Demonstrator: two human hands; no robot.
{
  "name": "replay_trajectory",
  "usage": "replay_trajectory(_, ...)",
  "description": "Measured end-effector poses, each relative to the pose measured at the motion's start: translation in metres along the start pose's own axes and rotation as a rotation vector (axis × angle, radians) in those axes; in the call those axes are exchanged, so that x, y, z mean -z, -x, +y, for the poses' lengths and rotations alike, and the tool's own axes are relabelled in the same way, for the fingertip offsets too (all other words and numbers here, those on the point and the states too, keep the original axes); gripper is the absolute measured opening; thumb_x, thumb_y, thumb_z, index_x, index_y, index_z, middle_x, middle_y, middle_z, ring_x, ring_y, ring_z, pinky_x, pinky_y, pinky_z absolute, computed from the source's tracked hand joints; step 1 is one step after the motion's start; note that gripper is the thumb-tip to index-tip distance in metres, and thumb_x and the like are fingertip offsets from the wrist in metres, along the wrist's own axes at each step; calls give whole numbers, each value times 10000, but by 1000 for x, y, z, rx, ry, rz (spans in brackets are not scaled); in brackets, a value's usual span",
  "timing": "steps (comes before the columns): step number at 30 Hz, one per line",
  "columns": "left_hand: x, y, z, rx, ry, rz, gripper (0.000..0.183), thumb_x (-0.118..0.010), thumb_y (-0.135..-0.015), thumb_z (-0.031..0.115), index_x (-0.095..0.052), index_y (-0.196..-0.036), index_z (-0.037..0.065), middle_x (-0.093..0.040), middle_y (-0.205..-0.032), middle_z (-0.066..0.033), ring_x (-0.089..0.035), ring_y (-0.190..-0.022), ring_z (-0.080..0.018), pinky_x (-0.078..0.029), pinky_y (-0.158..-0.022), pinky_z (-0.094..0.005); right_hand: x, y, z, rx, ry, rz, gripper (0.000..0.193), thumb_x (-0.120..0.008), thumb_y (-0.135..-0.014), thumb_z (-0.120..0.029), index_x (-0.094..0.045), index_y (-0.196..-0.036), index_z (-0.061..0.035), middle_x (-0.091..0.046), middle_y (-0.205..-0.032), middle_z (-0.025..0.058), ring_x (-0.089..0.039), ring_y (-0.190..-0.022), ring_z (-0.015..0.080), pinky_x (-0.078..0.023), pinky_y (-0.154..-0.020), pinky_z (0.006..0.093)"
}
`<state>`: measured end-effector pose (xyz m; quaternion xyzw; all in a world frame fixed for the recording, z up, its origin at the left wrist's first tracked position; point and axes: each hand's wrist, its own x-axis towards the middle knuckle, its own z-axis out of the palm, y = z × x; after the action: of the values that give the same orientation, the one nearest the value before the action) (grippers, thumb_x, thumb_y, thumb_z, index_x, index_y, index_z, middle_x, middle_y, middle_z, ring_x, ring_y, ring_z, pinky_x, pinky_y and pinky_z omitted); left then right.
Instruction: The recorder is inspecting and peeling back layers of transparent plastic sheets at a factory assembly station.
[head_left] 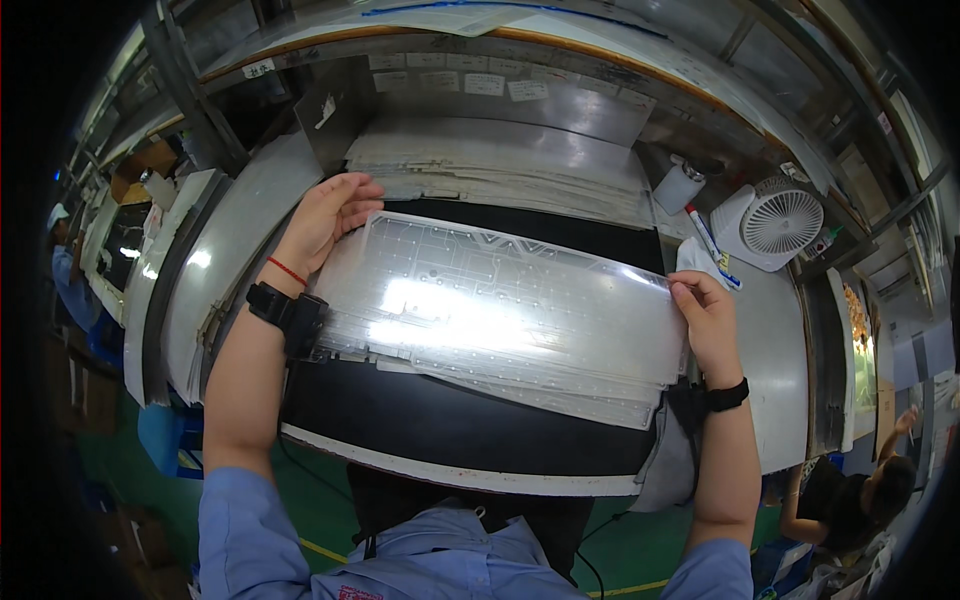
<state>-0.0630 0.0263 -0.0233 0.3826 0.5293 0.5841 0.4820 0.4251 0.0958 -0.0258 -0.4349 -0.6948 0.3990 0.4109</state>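
Observation:
A clear plastic sheet with fine printed lines and dots spans the space between my hands, with bright glare on it. It lies over a stack of similar sheets on the black work mat. My right hand pinches the sheet's right edge near its far corner, thumb on top. At the far left corner is my left hand, its fingers loosely bent and apart above the edge; its thumb is hidden. A second pile of sheets lies behind, against the metal back panel.
At the right stand a white fan, a white bottle and marker pens. A grey cloth hangs over the bench's front edge. A shelf crosses above. Other people work at the right and far left.

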Motion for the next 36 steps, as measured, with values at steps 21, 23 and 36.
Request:
replay_trajectory(21,9,-5,-7,-11,-104,18,216,-482,-1004,236,-552,-1086,49,-602,-892,2,-480,-577,-31,-405,-517,-158,0,-2,2,-139,-268,14,233,-542,-955,-91,-588,-1159,12,-644,-915,7,-561,-821,61,-432,-739,197)
replay_trajectory(23,8,-4,-6,-7,-107,20,206,-478,-1006,232,-549,-1082,54,-602,-894,3,-490,-587,-31,-411,-519,-160,2,-3,6,-144,-262,1,207,-548,-947,-78,-595,-1127,15,-644,-908,12,-567,-818,70,-437,-748,207)
replay_trajectory(36,7,-5,-11,-207,-92,-60,150,-494,-964,65,-568,-1094,71,-616,-1197,-78,-622,-926,-117,-511,-777,-219,5,-6,7,231,-43,181,108,-592,-886,-13,-627,-987,-28,-566,-1115,61,-541,-1021,140,-432,-885,256)
